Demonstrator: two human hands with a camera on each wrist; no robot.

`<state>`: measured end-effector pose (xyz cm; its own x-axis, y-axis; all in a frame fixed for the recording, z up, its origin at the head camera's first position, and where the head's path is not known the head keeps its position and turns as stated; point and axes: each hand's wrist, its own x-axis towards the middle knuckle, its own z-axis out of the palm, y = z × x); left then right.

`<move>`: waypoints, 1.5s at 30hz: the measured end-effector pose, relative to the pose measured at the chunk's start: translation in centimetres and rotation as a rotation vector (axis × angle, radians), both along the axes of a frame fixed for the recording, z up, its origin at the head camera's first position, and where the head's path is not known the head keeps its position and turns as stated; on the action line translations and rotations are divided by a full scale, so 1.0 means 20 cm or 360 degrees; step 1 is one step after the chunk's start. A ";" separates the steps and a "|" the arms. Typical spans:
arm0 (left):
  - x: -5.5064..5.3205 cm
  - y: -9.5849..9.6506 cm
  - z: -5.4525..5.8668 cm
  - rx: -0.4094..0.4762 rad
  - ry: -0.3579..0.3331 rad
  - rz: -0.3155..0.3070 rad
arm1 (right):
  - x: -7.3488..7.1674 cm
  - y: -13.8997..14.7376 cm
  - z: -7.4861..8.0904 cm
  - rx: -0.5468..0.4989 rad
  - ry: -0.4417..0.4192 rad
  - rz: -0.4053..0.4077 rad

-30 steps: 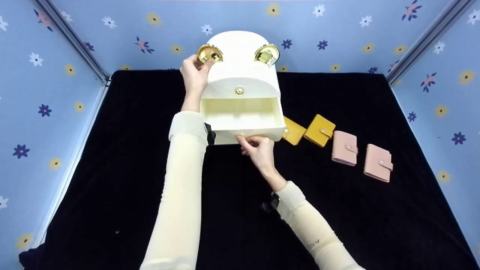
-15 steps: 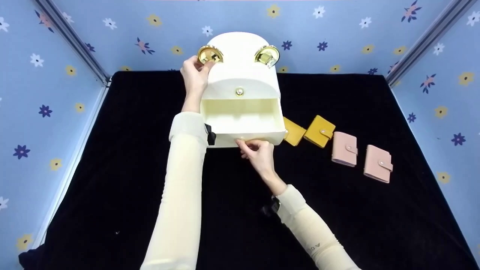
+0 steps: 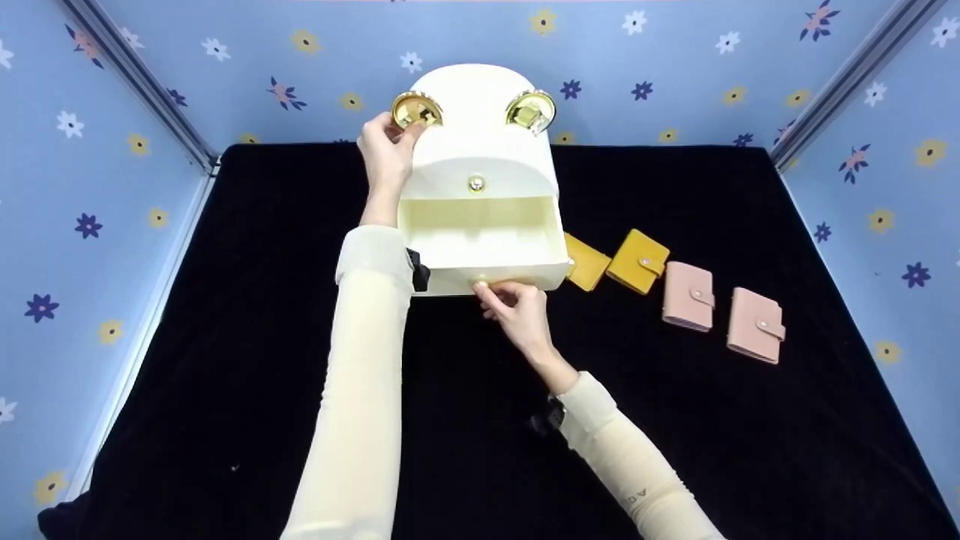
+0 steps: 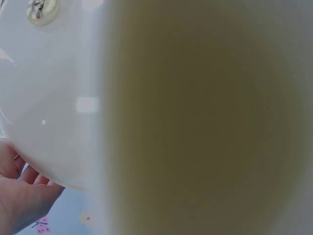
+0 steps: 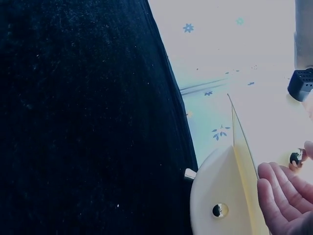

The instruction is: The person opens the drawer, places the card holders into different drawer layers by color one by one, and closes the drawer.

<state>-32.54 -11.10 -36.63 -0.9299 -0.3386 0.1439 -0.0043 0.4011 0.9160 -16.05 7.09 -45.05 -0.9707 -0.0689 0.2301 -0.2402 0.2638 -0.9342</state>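
Observation:
A white drawer box (image 3: 480, 142) with a rounded top stands at the back middle of the black cloth, two gold-rimmed round ornaments on its upper part. Its lower drawer (image 3: 517, 274) is pulled out, and nothing shows inside. My left hand (image 3: 386, 154) grips the box at its upper left, thumb at the left gold ornament (image 3: 416, 111). My right hand (image 3: 521, 315) pinches the small knob (image 3: 481, 280) on the drawer's front. In the right wrist view, its fingers (image 5: 276, 196) lie by the drawer's edge. Pale blur fills most of the left wrist view.
Right of the box lie two yellow card holders (image 3: 637, 261) and two pink card holders (image 3: 756, 325) with snap straps; the box partly hides one yellow one. The upper drawer, with its gold knob (image 3: 476, 184), is pushed in. Flowered blue panels (image 3: 675, 67) bound the black cloth.
Over the last second the lower drawer has come slightly farther out towards me, with my right hand at its front. My left hand stays on the box's upper left.

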 end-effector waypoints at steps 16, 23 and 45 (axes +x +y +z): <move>0.00 0.00 0.01 0.0001 -0.0012 -0.0005 | -0.09 0.22 -0.26 0.0171 0.0026 0.0130; 0.01 0.00 0.01 0.0007 -0.0007 -0.0002 | -0.10 0.33 -0.28 0.0333 0.0027 0.0145; 0.00 0.00 0.01 0.0023 0.0012 -0.0016 | -0.26 0.62 -0.33 0.0602 0.0101 0.0223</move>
<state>-32.50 -11.08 -36.50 -0.9321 -0.3313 0.1463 0.0068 0.3879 0.9217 -21.21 19.56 -51.70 -0.9307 -0.2906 0.2223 -0.3521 0.5465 -0.7599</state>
